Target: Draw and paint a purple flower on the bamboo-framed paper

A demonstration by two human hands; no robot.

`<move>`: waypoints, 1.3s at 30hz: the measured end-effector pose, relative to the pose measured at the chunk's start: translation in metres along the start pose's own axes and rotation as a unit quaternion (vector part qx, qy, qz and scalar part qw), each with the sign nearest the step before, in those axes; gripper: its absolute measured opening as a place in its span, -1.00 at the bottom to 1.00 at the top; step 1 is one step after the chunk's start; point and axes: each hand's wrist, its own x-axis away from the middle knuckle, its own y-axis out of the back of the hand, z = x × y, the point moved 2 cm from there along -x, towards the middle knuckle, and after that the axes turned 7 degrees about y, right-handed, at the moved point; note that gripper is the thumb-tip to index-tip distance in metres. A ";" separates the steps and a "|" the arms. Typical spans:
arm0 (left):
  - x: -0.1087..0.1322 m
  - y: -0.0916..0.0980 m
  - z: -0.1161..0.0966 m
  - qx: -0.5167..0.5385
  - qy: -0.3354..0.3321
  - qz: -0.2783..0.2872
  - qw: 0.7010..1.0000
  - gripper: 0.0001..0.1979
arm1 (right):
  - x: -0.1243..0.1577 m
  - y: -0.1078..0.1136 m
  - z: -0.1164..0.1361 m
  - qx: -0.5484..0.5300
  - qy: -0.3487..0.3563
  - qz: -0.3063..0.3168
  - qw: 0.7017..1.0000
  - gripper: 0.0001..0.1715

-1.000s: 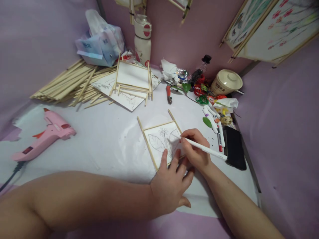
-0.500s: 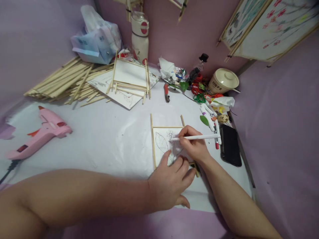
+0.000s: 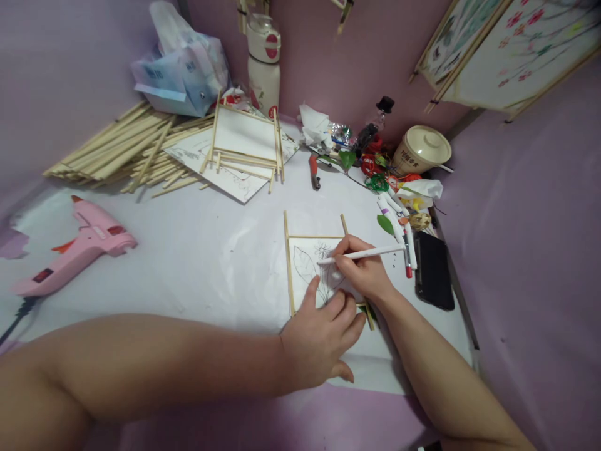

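Observation:
A white sheet (image 3: 300,246) with a line drawing of a flower and leaves lies inside a small frame of thin wooden sticks (image 3: 288,269). My right hand (image 3: 364,269) grips a slim white pen (image 3: 375,252), its tip down at the drawing just below the flower. My left hand (image 3: 323,332) rests with fingers spread over the lower part of the sheet and frame. The frame's lower edge is partly hidden under it. A bit of green leaf shows by the frame's lower right corner.
A pink glue gun (image 3: 79,247) lies at the left. Behind are wooden sticks (image 3: 107,147), another stick frame (image 3: 246,134), a tissue pack (image 3: 183,75) and a bottle (image 3: 263,66). To the right are a red-handled tool (image 3: 314,172), white markers (image 3: 390,219), a lidded bowl (image 3: 422,150) and a phone (image 3: 432,270).
The pen tip has shifted slightly left on the drawing, and the pen's back end tilts up a little more. My left hand stays on the sheet; the view has shifted slightly.

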 end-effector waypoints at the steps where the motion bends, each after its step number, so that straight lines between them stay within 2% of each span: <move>1: 0.000 0.000 0.000 0.000 0.001 0.002 1.000 -0.16 | 0.000 0.000 0.000 -0.003 -0.002 0.003 1.000 -0.89; 25: 0.000 0.000 0.000 -0.003 0.000 0.005 1.000 -0.17 | 0.000 0.000 0.002 -0.001 -0.005 0.025 1.000 -0.88; 39: 0.000 0.002 0.000 -0.005 -0.001 0.002 1.000 -0.17 | 0.000 0.001 -0.001 -0.021 -0.017 0.011 1.000 -0.89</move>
